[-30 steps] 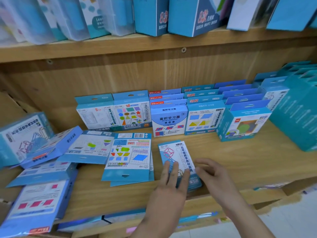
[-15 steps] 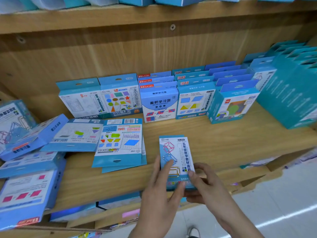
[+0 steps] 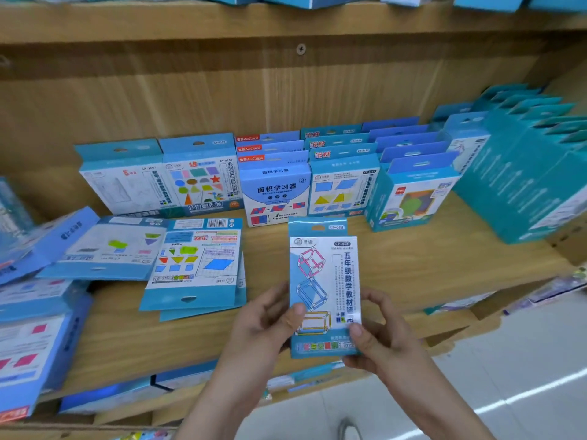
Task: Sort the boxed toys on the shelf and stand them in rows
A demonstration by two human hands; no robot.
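Box: cube-frame box (image 3: 324, 281), flat a second ago, now lifted upright above the shelf (image 3: 444, 268) front edge.
Grip: left hand (image 3: 263, 322) and right hand (image 3: 381, 331) each pinch its lower sides.
Meaning: ready, I'd say, to join the standing rows (image 3: 276, 192) behind.

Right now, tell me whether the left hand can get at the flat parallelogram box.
Likely yes, once freed: the left hand grips the cube-frame box, but nothing stands between it and the parallelogram box.
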